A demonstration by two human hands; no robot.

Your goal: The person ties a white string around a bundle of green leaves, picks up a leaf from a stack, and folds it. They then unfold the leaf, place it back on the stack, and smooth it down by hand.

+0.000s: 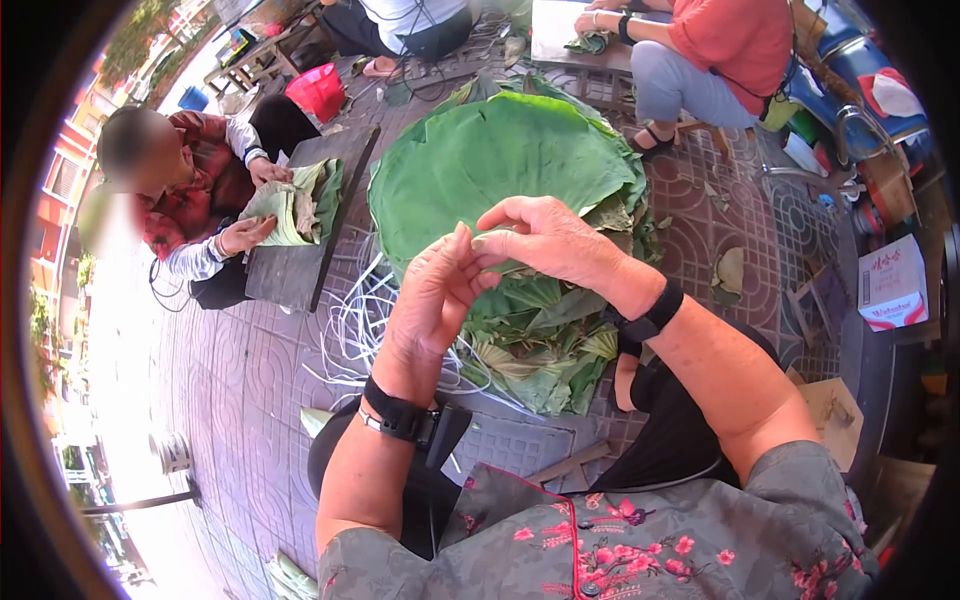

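Note:
My left hand [437,292] and my right hand [563,250] meet in front of me, above the near edge of a large round green lotus leaf [500,150]. The left thumb and fingers are pinched together. Close against them, the right thumb and forefinger curl inward. Anything between the fingertips is too small to make out. The broad leaf lies flat on top of a tall pile of leaves [550,350], whose lower layers look folded, crumpled and partly dry. White plastic strips [352,325] lie tangled on the left of the pile.
At left, a person handles folded leaves [300,210] on a dark board [285,272]. Another person in red sits at upper right by a pale board [556,45]. A red bucket [316,92] stands behind, and a white carton [893,283] sits at right.

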